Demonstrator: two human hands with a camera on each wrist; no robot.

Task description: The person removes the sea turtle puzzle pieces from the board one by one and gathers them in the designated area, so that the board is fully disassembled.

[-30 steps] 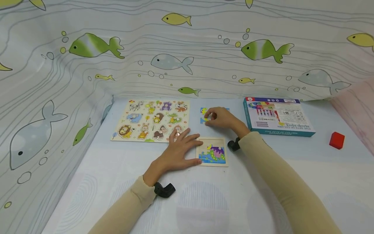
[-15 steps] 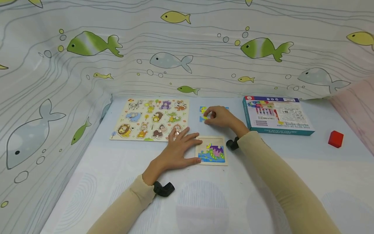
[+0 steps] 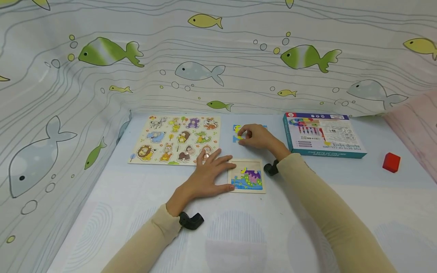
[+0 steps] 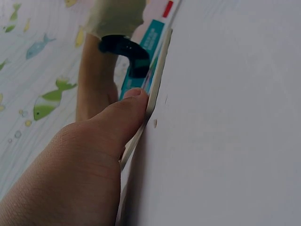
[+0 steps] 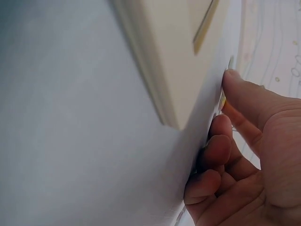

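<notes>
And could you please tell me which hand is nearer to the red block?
The right hand. It is at the loose puzzle pieces, left of the red block, with the flat box between. The left hand is farther left, touching the puzzle tray.

To the right of the right hand (image 3: pixel 257 137), we read "FIVE SETS OF COLUMN" on the teal side of a flat box (image 3: pixel 324 136), with a second line beneath, less surely "BEADED BOXES". The smaller print on its top is too blurred for us.

Pale backdrop (image 3: pixel 239 49) (fish-printed), whitish tabletop (image 3: pixel 239 235)
</notes>
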